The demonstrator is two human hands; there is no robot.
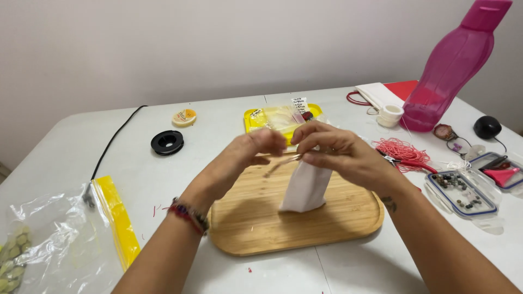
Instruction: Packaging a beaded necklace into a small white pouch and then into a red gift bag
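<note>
Both hands [305, 149] — pinched on cord [283, 161]

A plain, pale grey-white wall [218, 43] fills the back of the room, unmarked and evenly lit. Before it stands a white tabletop [163, 179] with rounded corners; a thin seam runs across its middle. Soft, diffuse light casts only faint shadows.

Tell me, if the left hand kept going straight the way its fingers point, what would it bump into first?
The left hand points right, toward the right hand. It would probably meet the right hand's fingertips first, near the thin strand between them, though depth is hard to judge.
</note>
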